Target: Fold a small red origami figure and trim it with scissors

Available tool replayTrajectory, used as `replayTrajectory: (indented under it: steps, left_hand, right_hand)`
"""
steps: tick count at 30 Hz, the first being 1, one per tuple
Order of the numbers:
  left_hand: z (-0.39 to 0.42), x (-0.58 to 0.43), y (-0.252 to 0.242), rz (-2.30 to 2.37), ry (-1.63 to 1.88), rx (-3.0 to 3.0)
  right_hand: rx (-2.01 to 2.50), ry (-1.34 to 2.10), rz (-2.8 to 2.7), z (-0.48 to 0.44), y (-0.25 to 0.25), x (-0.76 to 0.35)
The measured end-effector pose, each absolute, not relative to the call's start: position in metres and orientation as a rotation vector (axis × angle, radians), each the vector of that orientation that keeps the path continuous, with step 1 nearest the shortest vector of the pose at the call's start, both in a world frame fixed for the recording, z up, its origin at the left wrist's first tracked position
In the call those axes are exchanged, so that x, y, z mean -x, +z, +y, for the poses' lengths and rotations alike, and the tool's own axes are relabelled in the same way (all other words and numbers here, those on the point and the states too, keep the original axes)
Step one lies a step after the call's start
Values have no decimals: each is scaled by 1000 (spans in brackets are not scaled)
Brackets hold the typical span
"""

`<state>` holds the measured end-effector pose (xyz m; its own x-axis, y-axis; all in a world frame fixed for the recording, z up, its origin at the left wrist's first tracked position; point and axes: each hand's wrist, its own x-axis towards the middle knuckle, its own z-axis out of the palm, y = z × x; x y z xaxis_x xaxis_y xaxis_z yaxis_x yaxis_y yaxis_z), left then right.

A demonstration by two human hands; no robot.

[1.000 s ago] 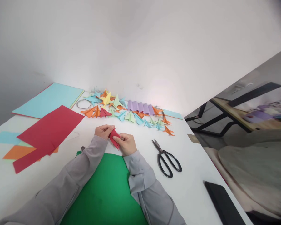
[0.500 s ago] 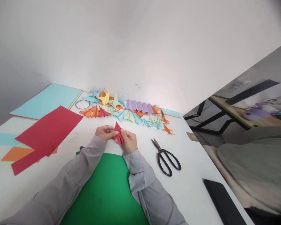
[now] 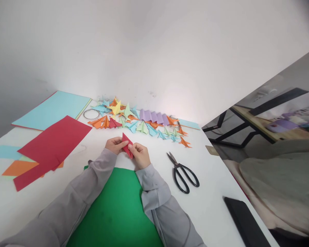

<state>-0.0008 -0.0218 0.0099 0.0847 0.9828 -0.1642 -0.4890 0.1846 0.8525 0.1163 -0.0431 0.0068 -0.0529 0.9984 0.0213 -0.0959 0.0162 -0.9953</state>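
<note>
From where I am standing, the person is working over the white table point(image 3: 206, 206), both hands engaged. The left hand point(image 3: 114, 145) is pinching the folded red paper point(image 3: 126, 137) by its left side, thumb laid across it. The right hand point(image 3: 141, 156) is pinching the same piece by its right side, slightly lower, thumb pressing on its face. Neither hand is lying nearer: the paper is sitting between them, touching both. Its long axis is slanting, one point aiming toward the wall point(image 3: 154, 51) and leaning left, the other end running back toward the person and right. Scissors point(image 3: 177, 165) are resting apart, to the right of the right hand; a red sheet point(image 3: 58, 137) is lying left of the left hand. Folded paper pieces point(image 3: 142, 128) are lining the far edge.
</note>
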Motion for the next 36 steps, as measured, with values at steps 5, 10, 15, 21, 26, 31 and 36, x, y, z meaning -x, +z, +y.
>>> replayTrajectory:
  steps: [5, 10, 15, 21, 26, 31, 36]
  left_hand:
    - [-20, 2, 7, 986, 1296, -807]
    - [-18, 3, 4, 1041, 1331, -753]
    - [-16, 4, 3, 1094, 1330, -713]
    - [-18, 2, 12, 1076, 1405, -572]
    - [-18, 3, 17, 958, 1438, -412]
    - [-16, 2, 15, 932, 1445, -416]
    - [-14, 1, 10, 949, 1424, -473]
  right_hand:
    - [1060, 1316, -1242, -44, 6, -115]
    - [1130, 1265, -1309, -45, 4, -115]
    - [1181, 1253, -1272, -46, 6, -114]
    - [1163, 1247, -1182, -43, 6, -117]
    - [1142, 1198, -1085, -40, 3, -119]
    - [1067, 955, -1300, -43, -3, -115]
    - [1000, 634, -1549, -45, -3, -116]
